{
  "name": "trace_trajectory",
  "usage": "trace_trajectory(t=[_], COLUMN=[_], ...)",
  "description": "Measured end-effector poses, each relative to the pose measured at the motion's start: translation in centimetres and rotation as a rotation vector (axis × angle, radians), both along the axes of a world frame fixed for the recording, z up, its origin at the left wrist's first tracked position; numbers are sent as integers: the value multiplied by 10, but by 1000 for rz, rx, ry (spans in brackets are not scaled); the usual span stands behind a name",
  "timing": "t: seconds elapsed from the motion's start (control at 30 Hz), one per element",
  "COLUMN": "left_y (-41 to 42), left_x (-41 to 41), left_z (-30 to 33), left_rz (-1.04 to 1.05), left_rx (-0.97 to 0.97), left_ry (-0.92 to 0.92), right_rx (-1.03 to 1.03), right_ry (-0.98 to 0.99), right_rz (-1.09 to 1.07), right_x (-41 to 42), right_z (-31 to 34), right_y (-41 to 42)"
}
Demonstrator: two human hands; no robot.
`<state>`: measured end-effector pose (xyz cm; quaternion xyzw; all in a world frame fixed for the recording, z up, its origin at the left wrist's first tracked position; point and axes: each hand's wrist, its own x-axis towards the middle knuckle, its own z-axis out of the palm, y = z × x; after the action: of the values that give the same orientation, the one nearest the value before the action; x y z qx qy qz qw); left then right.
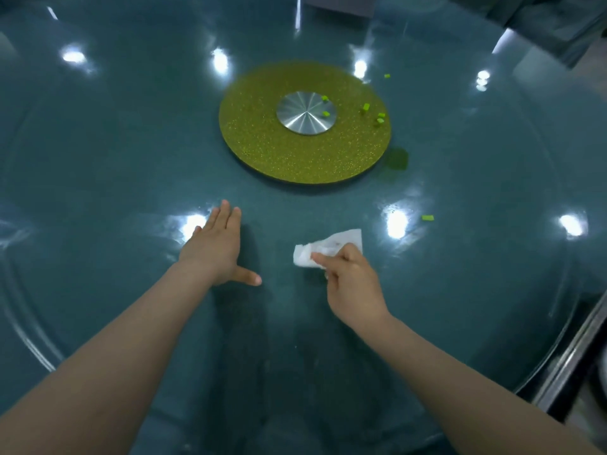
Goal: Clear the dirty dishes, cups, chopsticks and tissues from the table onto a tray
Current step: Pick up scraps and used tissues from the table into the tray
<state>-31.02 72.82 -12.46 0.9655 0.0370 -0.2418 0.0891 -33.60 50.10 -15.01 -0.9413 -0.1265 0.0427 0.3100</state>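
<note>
Tissue [328,247] pinched by right hand [353,284]; left hand [216,246] flat, fingers straight.

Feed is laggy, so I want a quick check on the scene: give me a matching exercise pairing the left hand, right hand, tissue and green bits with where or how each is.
Column one:
1. left hand
2. right hand
3. tissue
4. green bits

Column two:
A. scattered on and beside the round gold disc
B. white and crumpled, on the table
C. flat, fingers straight, holds nothing
D. fingers curled, grips the tissue

Pairs: 1-C, 2-D, 3-B, 4-A
</note>
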Motion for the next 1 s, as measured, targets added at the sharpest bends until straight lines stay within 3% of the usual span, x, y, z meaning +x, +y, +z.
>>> trace_trajectory(t=[0.13, 0.23, 0.43, 0.6, 0.8, 1.0], left_y=[10, 15, 21, 22, 20, 15], left_x=[2, 5, 8, 7, 6, 5], left_z=[2, 4, 2, -1, -5, -4], left_rz=[-17, -27, -40, -41, -34, -31], left_rx=[13, 10, 32, 13, 9, 13], left_ry=[10, 26, 35, 23, 13, 19], right_rx=[77, 11, -54, -139, -186, -29], right_ry=[85, 54, -87, -90, -153, -194], right_rz=[99, 177, -189, -321, -58, 265], right_x=[-33, -26, 46, 96, 68, 4], right_z=[-2, 9, 20, 8, -2, 4], right_y=[4, 3, -29, -31, 18, 30])
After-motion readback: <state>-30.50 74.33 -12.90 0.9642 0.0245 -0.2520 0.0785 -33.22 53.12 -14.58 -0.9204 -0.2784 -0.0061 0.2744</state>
